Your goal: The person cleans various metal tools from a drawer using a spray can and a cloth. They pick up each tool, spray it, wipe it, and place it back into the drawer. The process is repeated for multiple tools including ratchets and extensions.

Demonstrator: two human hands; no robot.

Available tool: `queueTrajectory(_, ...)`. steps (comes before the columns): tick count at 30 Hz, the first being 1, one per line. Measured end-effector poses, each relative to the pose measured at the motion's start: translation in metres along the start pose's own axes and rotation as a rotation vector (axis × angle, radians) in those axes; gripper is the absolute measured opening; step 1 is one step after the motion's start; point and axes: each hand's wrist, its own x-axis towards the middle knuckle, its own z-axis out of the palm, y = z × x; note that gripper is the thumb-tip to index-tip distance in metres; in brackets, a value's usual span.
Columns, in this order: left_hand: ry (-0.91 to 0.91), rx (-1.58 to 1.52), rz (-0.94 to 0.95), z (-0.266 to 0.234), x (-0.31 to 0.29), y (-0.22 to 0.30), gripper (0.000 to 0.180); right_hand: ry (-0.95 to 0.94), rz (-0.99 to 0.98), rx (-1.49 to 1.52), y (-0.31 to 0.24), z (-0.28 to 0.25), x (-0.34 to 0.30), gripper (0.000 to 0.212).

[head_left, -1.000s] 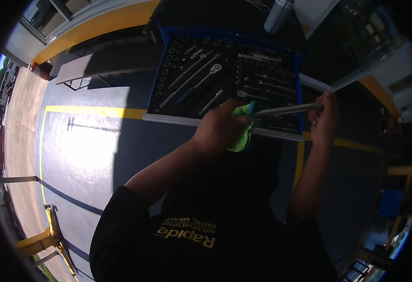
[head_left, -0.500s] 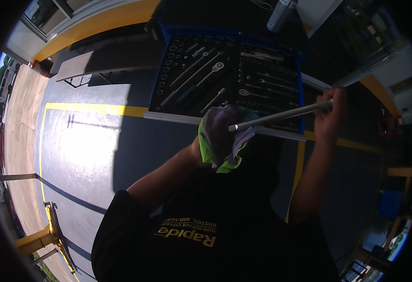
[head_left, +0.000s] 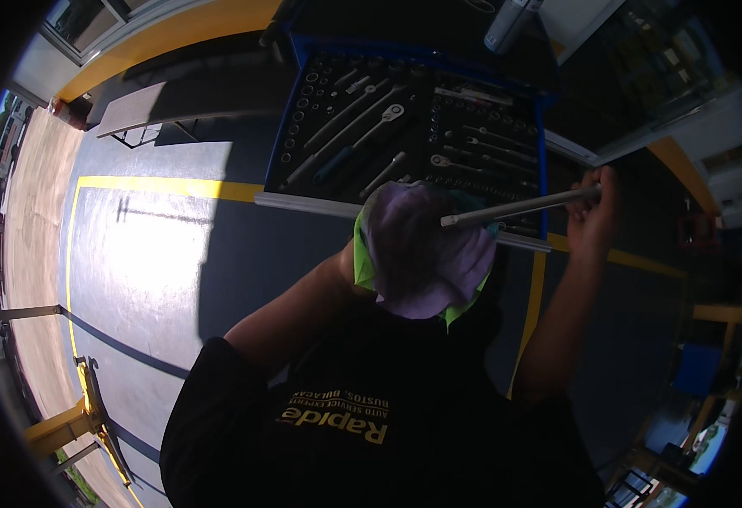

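My right hand [head_left: 594, 216] is closed on one end of a long metal extension bar [head_left: 523, 206], which slants down to the left. The bar's narrow, squared free end lies over a purple-grey cloth [head_left: 426, 254] with bright green edges. My left hand [head_left: 352, 269] is mostly hidden behind that cloth, which it holds spread and bunched. Beyond both hands, an open blue tool drawer [head_left: 354, 199] holds ratchets, sockets and wrenches in dark foam. A ratchet [head_left: 395, 113] with a long handle lies on its left side.
A spray can [head_left: 506, 30] stands on top of the tool cabinet. To the left, a bench [head_left: 168, 110] stands on the grey floor with yellow lines [head_left: 168, 183]. Yellow lift arms [head_left: 83, 419] are at the lower left, and a blue box [head_left: 697, 368] is at the right.
The cloth has opened out wider and now faces up. The bar's free end has shifted right, off the cloth's middle. My right hand's fingers have loosened slightly around the bar.
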Motion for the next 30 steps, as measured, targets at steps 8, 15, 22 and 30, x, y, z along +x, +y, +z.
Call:
queueTrajectory(8, 0.068, -0.712, -1.28, -0.026, 0.042, 0.042, 0.04, 0.106, -0.111, -0.422, -0.011, 0.015, -0.015, 0.028)
queueTrajectory(15, 0.523, -0.451, -1.218, -0.024, 0.052, 0.041, 0.027, 0.06, -0.295, -0.558, -0.015, 0.046, -0.045, 0.031)
queueTrajectory(22, 0.218, -0.734, -1.131, -0.039, 0.021, 0.016, 0.018, -0.174, -0.622, -0.489, -0.029, 0.052, -0.042, 0.029)
queueTrajectory(30, 0.171, 0.157, 0.044, -0.045, 0.037, 0.023, 0.049, -0.548, -0.446, 0.008, -0.04, 0.025, -0.012, 0.031)
